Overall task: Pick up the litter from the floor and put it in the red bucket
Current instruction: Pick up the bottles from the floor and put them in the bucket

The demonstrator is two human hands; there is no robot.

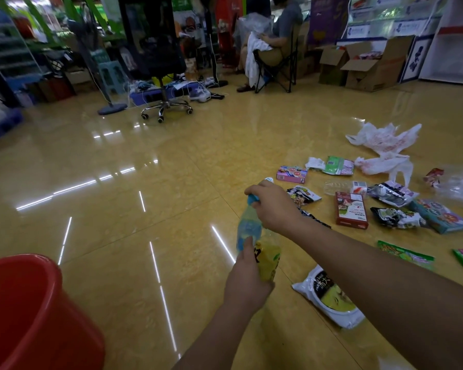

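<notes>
**A:** Head view: where is the bottle?

**B:** Just right of centre, lifted off the floor (pixel 145 209). The bottle (pixel 249 228) has its blue cap at the top and its long axis runs almost straight down the frame, leaning slightly.

**A:** Which hand has it?

**B:** Both. The right hand (pixel 274 206) is curled over the cap end, fingers wrapped round the neck. The left hand (pixel 247 279) grips the lower part by the yellow label, thumb lying up the side. Whether that yellow part is the same bottle or a 2nd one, I cannot tell.

**A:** And the red bucket?

**B:** Lower left corner of the frame. The red bucket (pixel 38 259) has its mouth facing up, well apart from the bottle and left of both hands. The left hand is the nearer one.

**A:** So the move?

**B:** My judgement is a carry leftward and down across bare floor, then tipping the bottle end-first into the mouth.

**A:** Much left?

**B:** Plenty, I'd say. On the right lie a white pouch (pixel 329 297), a red box (pixel 350 209), a pink box (pixel 292 174) and 2 plastic bags (pixel 385 140).
</notes>
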